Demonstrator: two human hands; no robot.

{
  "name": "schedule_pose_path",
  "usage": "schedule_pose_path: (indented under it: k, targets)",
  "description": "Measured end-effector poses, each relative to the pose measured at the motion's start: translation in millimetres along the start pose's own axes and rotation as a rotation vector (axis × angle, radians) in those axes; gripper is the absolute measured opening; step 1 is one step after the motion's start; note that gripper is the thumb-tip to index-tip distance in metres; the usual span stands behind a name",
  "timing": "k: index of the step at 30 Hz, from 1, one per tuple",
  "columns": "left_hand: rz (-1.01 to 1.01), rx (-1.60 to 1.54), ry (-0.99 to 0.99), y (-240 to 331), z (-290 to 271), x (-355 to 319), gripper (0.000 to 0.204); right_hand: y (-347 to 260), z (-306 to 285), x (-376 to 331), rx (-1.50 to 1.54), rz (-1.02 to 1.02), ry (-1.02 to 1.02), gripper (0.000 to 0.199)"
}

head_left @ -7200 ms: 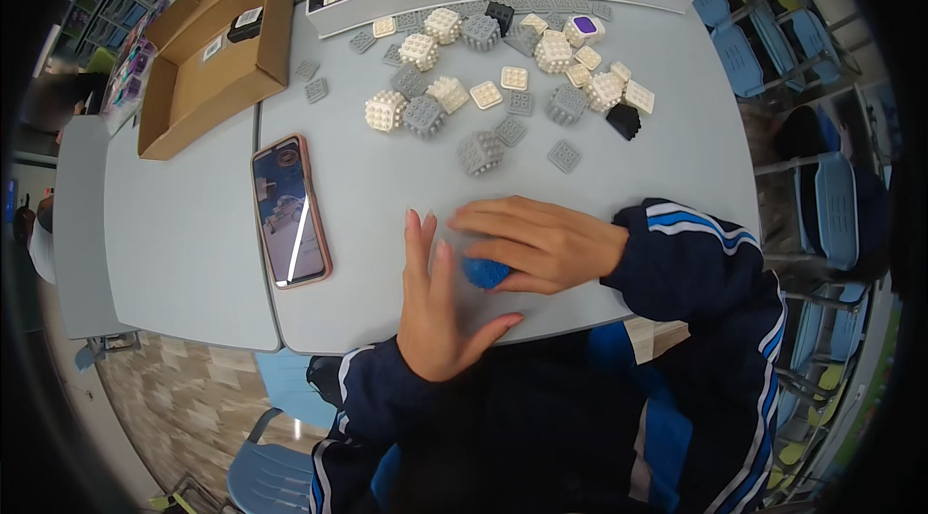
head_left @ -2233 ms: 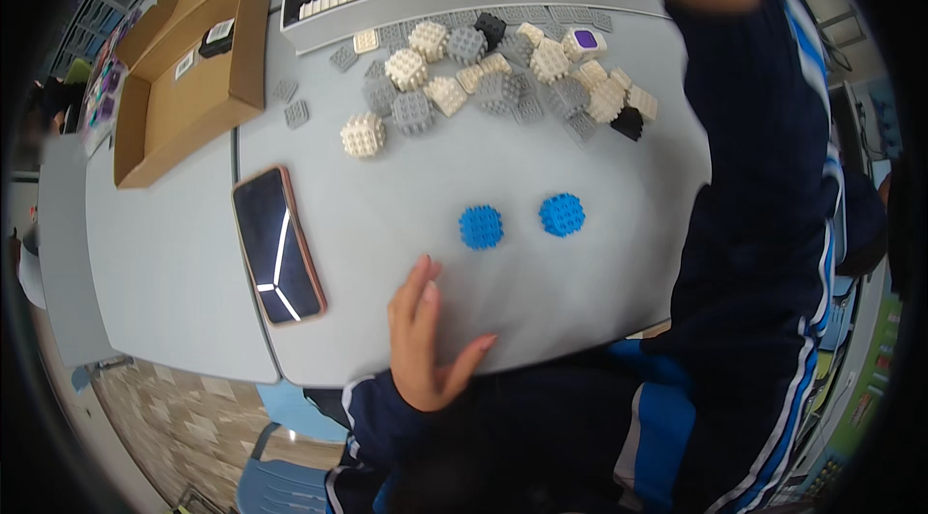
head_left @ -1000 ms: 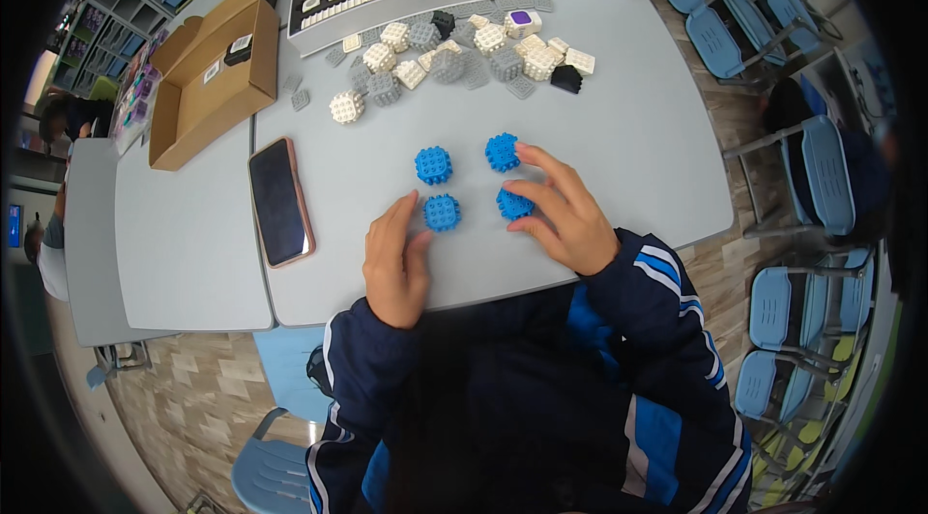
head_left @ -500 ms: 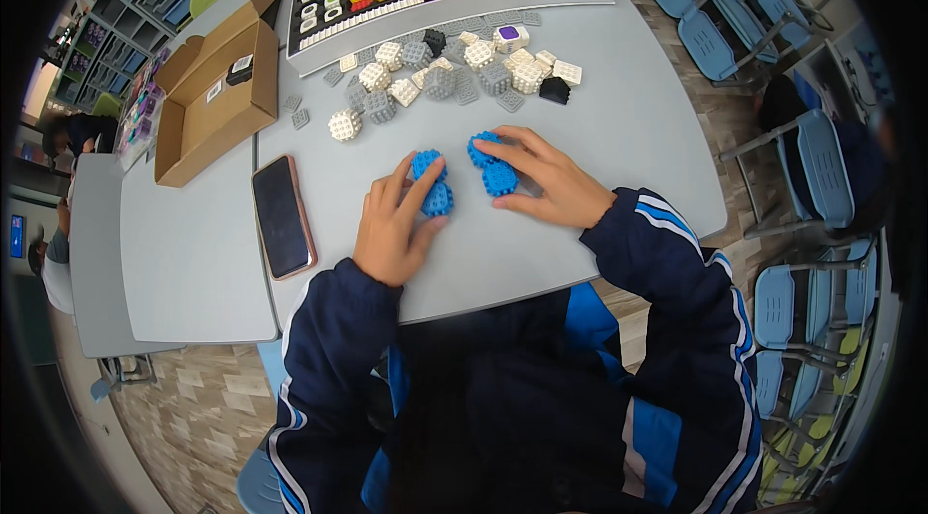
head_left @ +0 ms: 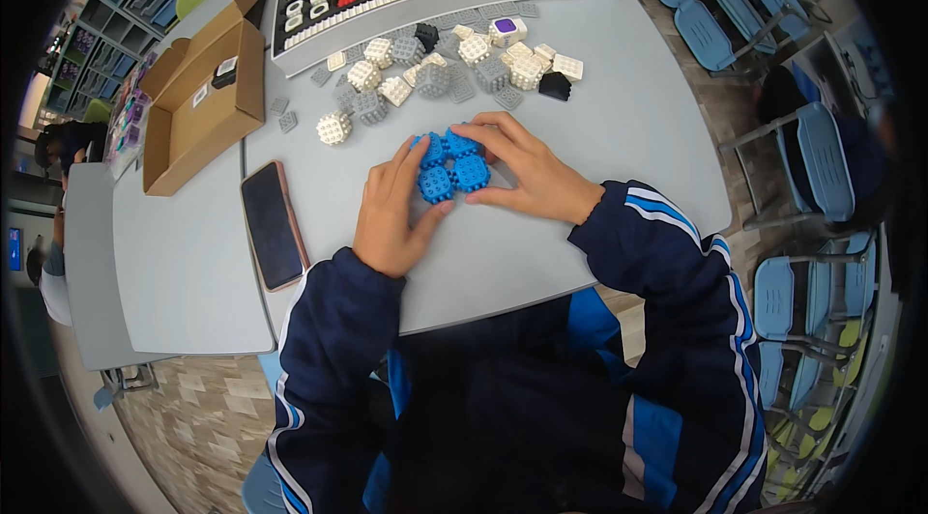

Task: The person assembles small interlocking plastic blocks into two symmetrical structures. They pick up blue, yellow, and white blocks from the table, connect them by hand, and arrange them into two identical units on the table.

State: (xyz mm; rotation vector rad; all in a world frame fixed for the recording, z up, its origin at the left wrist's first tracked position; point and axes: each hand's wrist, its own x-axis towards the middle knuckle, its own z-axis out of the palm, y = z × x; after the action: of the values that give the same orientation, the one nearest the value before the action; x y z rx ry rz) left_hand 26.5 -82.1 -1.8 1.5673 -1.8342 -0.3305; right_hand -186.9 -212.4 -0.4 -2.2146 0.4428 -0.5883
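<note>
On the pale grey bench [head_left: 619, 195], in from its front edge, we've got four blue, studded, rounded plastic blocks [head_left: 470, 172] grouped two-by-two. Our left hand [head_left: 389, 216] pinches the left pair, fingers to thumb; our right hand [head_left: 535, 173] likewise, right pair. Black-screened phone [head_left: 274, 224] in pinkish case lies near the bench's left edge.

Four blue stud-covered cube blocks [head_left: 437, 184] are sitting in a two-by-two square, apparently touching, on the grey tabletop [head_left: 522, 265], the far pair partly hidden.
</note>
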Motion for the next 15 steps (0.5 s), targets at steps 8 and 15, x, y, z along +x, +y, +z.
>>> schedule_pose_path:
  k: [8, 15]
  targets:
    - [-0.022, -0.017, -0.023, -1.5, -5.6, 1.7, 0.085, -6.2, -4.5, -2.8, 0.079, 0.092, -0.026, 0.08]
    - [0.072, 0.476, 0.093, 58.6, -77.4, 15.5, 0.087, -18.3, -84.7, 11.3, -0.319, -0.002, 0.134, 0.075]
